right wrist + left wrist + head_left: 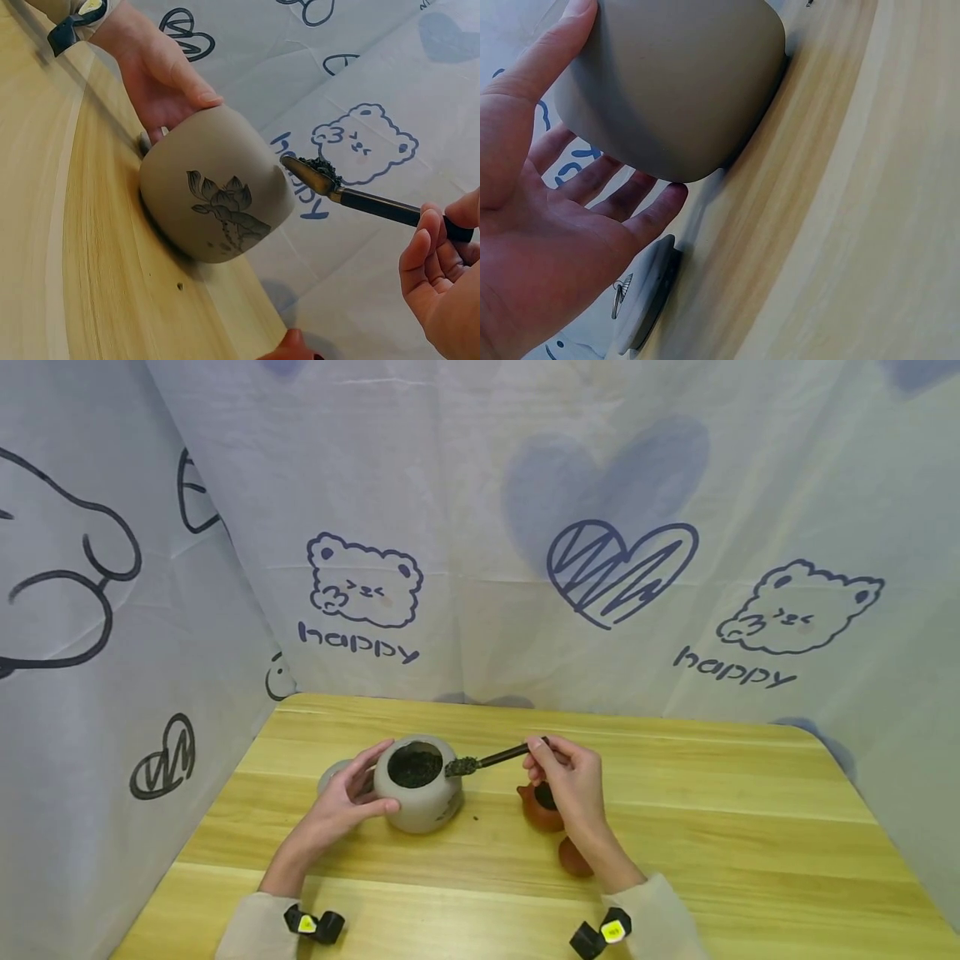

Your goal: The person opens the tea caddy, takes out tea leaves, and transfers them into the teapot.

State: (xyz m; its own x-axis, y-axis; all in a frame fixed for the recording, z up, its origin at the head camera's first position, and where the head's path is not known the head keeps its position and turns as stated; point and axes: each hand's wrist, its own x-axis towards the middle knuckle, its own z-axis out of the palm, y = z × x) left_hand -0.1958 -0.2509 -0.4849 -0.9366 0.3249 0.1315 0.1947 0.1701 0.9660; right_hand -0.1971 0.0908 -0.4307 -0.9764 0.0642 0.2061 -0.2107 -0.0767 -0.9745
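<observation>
My left hand [337, 806] holds a round grey tea canister [416, 807] from its left side, thumb near the front and fingers spread behind it. Dark tea leaves [415, 766] show through the wide mouth, and a lotus drawing [225, 202] marks its side. Between thumb and fingers, my right hand [573, 781] pinches the dark handle of a tea scoop [379, 207]. Loose leaves [319, 165] are heaped on the scoop's blade, which is at the canister's right rim. Beneath the right hand stands a reddish-brown clay teapot [537, 815], partly hidden, its opening dark.
A grey lid [649, 296] with a small metal ring lies left of the canister, behind the left hand. A small round reddish-brown piece [574, 858] sits near the right wrist. One dark crumb [476, 817] lies on the wooden table [712, 843]. Printed cloth [480, 527] hangs behind.
</observation>
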